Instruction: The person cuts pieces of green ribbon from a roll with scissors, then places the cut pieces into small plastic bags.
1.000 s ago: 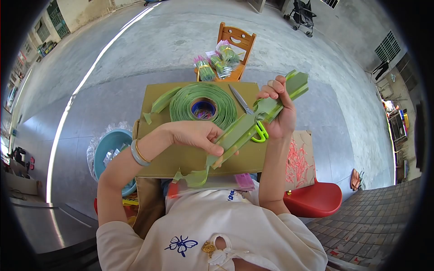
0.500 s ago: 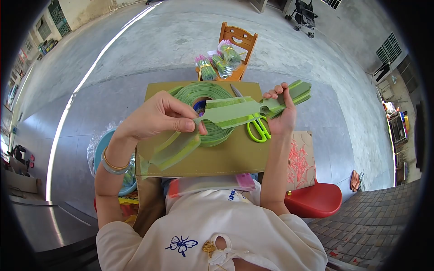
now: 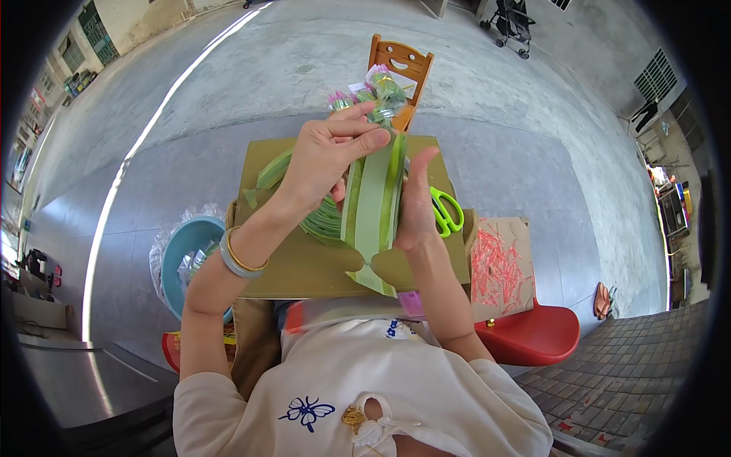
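Observation:
A folded strip of green ribbon point(image 3: 371, 202) stands nearly upright between my hands over the table; a narrow pinched neck and a short flared tail show at its lower end. My left hand point(image 3: 324, 164) pinches the ribbon near its top with thumb and fingers. Cradling it from behind on the right is my right hand point(image 3: 417, 206), thumb stretched up and the other fingers mostly hidden. Behind my left hand lies the green ribbon roll point(image 3: 324, 222), largely covered. Scissors with lime-green handles point(image 3: 448, 212) rest beside my right hand.
The olive table point(image 3: 282, 270) is in front of me. Beyond it, a wooden chair point(image 3: 402, 57) holds bundled green-and-pink items point(image 3: 384, 91). A blue basin point(image 3: 173, 266) stands left; cardboard with pink strips point(image 3: 499, 266) lies by a red seat point(image 3: 533, 335) at right.
The ribbon has turned from roughly level to nearly upright. My left hand has moved up and right to its top, while my right hand has come down and left behind it.

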Demonstrator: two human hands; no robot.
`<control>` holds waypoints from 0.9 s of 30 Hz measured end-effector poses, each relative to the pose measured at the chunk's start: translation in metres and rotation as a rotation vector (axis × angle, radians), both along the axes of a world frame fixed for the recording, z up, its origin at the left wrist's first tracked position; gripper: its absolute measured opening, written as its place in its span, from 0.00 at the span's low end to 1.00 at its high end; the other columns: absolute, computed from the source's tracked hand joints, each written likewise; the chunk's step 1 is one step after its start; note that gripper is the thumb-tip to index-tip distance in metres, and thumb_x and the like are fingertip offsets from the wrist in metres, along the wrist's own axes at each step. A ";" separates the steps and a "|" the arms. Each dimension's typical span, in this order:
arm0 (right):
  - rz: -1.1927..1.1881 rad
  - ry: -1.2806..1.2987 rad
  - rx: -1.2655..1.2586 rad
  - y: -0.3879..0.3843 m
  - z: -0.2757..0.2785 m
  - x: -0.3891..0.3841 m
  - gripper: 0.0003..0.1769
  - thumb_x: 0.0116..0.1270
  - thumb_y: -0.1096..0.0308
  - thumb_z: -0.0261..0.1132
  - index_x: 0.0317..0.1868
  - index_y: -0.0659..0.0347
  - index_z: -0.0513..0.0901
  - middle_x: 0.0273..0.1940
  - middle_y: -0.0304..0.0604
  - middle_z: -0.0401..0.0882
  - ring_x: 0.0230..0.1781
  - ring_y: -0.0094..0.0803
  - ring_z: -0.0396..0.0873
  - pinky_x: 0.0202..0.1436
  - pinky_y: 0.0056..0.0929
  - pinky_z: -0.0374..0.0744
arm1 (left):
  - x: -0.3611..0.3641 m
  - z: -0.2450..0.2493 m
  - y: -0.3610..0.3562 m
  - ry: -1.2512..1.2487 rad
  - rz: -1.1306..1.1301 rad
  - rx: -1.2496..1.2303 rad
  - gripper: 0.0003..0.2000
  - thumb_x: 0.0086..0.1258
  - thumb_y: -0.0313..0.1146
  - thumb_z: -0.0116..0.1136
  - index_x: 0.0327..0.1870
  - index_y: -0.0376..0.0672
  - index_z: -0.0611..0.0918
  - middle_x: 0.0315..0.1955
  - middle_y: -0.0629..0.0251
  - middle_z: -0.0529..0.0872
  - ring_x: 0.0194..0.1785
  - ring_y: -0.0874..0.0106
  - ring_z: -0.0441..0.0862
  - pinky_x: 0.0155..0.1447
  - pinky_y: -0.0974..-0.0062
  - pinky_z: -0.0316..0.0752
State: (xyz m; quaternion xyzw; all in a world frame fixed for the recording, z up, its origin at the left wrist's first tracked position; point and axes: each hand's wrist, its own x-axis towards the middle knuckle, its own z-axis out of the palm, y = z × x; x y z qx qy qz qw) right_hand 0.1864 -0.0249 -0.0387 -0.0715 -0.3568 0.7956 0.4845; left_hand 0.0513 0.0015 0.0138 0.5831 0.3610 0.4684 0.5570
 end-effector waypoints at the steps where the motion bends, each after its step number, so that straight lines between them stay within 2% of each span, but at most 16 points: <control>1: 0.036 -0.011 0.021 -0.002 0.001 0.001 0.48 0.56 0.24 0.39 0.59 0.59 0.65 0.36 0.46 0.76 0.36 0.31 0.78 0.36 0.28 0.80 | -0.002 -0.003 -0.002 -0.011 0.000 -0.012 0.13 0.58 0.33 0.65 0.40 0.34 0.84 0.60 0.46 0.67 0.28 0.80 0.81 0.22 0.87 0.69; 4: 0.116 -0.106 0.019 -0.004 -0.007 0.003 0.39 0.61 0.32 0.47 0.54 0.59 0.68 0.33 0.45 0.75 0.35 0.33 0.78 0.37 0.30 0.79 | -0.003 -0.013 -0.003 -0.062 0.021 0.068 0.11 0.58 0.32 0.65 0.36 0.32 0.84 0.58 0.45 0.69 0.18 0.83 0.76 0.18 0.87 0.66; 5: 0.116 -0.171 0.024 -0.004 -0.007 0.003 0.33 0.62 0.38 0.51 0.52 0.60 0.69 0.32 0.45 0.75 0.35 0.34 0.78 0.37 0.31 0.79 | -0.005 -0.015 -0.003 -0.066 0.021 0.079 0.11 0.58 0.31 0.65 0.35 0.32 0.83 0.58 0.45 0.70 0.17 0.83 0.75 0.17 0.86 0.66; 7: 0.114 -0.300 0.034 -0.005 -0.006 0.001 0.24 0.64 0.50 0.58 0.47 0.62 0.71 0.30 0.45 0.75 0.34 0.35 0.78 0.38 0.32 0.79 | -0.011 -0.017 -0.002 -0.035 -0.001 0.046 0.10 0.58 0.30 0.65 0.33 0.31 0.83 0.56 0.45 0.72 0.18 0.82 0.76 0.18 0.86 0.67; 10: 0.162 -0.264 -0.070 -0.007 -0.001 -0.001 0.13 0.61 0.67 0.60 0.43 0.65 0.73 0.29 0.46 0.75 0.30 0.35 0.78 0.38 0.32 0.79 | -0.016 -0.017 -0.004 -0.024 -0.050 -0.032 0.09 0.60 0.29 0.62 0.36 0.31 0.80 0.54 0.49 0.75 0.20 0.85 0.74 0.25 0.89 0.70; 13: 0.197 -0.376 -0.065 -0.010 0.006 0.006 0.09 0.61 0.72 0.58 0.42 0.66 0.74 0.30 0.45 0.77 0.27 0.31 0.77 0.35 0.28 0.77 | -0.015 -0.021 -0.003 -0.104 -0.073 -0.041 0.09 0.61 0.29 0.61 0.37 0.31 0.79 0.49 0.48 0.78 0.24 0.81 0.78 0.24 0.89 0.70; 16: 0.240 -0.428 0.006 -0.012 0.002 0.008 0.10 0.62 0.71 0.57 0.43 0.67 0.73 0.29 0.47 0.76 0.23 0.32 0.75 0.31 0.28 0.76 | -0.017 -0.006 -0.007 -0.111 -0.143 -0.107 0.10 0.61 0.28 0.60 0.39 0.31 0.79 0.43 0.52 0.81 0.31 0.77 0.81 0.31 0.87 0.74; 19: 0.251 -0.348 -0.134 -0.017 0.009 0.010 0.11 0.64 0.71 0.56 0.45 0.67 0.72 0.28 0.46 0.75 0.21 0.29 0.74 0.27 0.24 0.73 | -0.027 0.001 -0.007 0.118 -0.184 -0.133 0.10 0.62 0.27 0.59 0.42 0.32 0.79 0.38 0.55 0.83 0.37 0.75 0.81 0.40 0.82 0.77; 22: 0.239 -0.435 -0.031 -0.016 0.007 0.011 0.11 0.66 0.70 0.54 0.47 0.67 0.71 0.27 0.43 0.75 0.20 0.26 0.72 0.24 0.21 0.71 | -0.028 -0.004 -0.008 0.059 -0.175 -0.124 0.12 0.60 0.25 0.61 0.44 0.32 0.80 0.33 0.62 0.84 0.35 0.79 0.80 0.37 0.82 0.77; 25: 0.111 -0.665 0.097 -0.012 0.001 0.013 0.11 0.67 0.70 0.53 0.46 0.68 0.71 0.25 0.41 0.75 0.20 0.23 0.71 0.23 0.20 0.69 | -0.028 -0.013 -0.005 0.087 -0.202 0.051 0.14 0.64 0.34 0.59 0.45 0.32 0.78 0.38 0.59 0.83 0.40 0.74 0.81 0.41 0.77 0.78; 27: -0.123 -0.931 0.343 -0.011 -0.002 0.016 0.12 0.64 0.74 0.53 0.46 0.69 0.70 0.27 0.44 0.76 0.21 0.28 0.73 0.25 0.24 0.71 | -0.033 -0.021 0.002 0.077 -0.171 -0.002 0.20 0.65 0.43 0.57 0.46 0.32 0.78 0.40 0.59 0.82 0.41 0.74 0.80 0.41 0.76 0.79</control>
